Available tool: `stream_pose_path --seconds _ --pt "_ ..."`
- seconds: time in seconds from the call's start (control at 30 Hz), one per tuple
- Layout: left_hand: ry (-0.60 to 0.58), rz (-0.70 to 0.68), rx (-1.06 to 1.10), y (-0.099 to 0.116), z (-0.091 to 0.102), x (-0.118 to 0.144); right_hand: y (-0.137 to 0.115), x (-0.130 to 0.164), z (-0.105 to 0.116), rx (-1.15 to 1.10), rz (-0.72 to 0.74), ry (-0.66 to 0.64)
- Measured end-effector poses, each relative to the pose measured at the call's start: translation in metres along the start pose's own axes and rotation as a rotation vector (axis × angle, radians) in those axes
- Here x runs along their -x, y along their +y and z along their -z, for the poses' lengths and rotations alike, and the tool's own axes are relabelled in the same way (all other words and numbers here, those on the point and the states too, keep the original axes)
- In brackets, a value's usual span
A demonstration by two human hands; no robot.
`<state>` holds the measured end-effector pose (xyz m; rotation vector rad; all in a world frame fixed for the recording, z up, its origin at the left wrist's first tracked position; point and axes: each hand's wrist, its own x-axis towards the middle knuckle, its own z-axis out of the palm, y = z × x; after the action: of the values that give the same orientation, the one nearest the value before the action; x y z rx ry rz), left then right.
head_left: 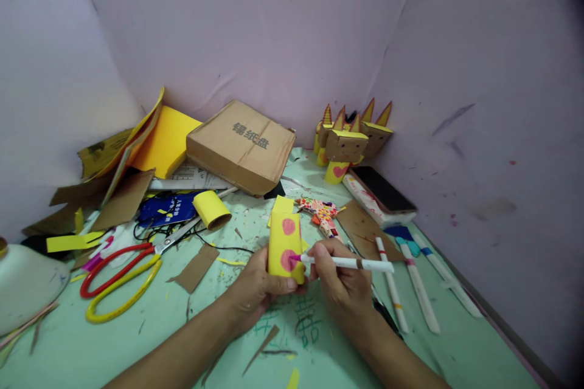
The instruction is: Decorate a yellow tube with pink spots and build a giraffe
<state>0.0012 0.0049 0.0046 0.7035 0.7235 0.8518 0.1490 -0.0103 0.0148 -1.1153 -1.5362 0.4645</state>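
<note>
— Left hand (258, 289)?
— Grip closed round the yellow paper tube (285, 248) — upright, near the front middle of the counter (137, 346).
— Right hand (342, 282)?
— Pinching a white marker (349, 263), pink tip touching the tube's lower pink dot.
— Elsewhere?
— Scissors (121, 276) toward the left edge; cardboard figures (349, 143) in the far corner.
</note>
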Motion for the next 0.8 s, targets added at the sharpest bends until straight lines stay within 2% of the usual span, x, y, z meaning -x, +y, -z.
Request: stream_pose_path --seconds 0.4,0.63,0.7,0.8 --pt "0.045 0.017 0.001 0.0026 -0.0052 0.0011 -0.0005 0.0013 0.0005 0.045 0.061 -0.030" --pt "0.062 0.032 -0.009 0.0033 -0.0066 0.0031 0.0017 0.0033 0.0002 -0.021 0.057 -0.047" --pt "0.056 0.021 -0.006 0.0043 -0.0063 0.0033 0.0017 0.0033 0.0007 -0.067 0.028 -0.009" --pt "0.023 0.013 -0.008 0.0069 -0.0061 0.0048 0.0000 -0.0010 0.0030 -0.159 -0.075 0.166"
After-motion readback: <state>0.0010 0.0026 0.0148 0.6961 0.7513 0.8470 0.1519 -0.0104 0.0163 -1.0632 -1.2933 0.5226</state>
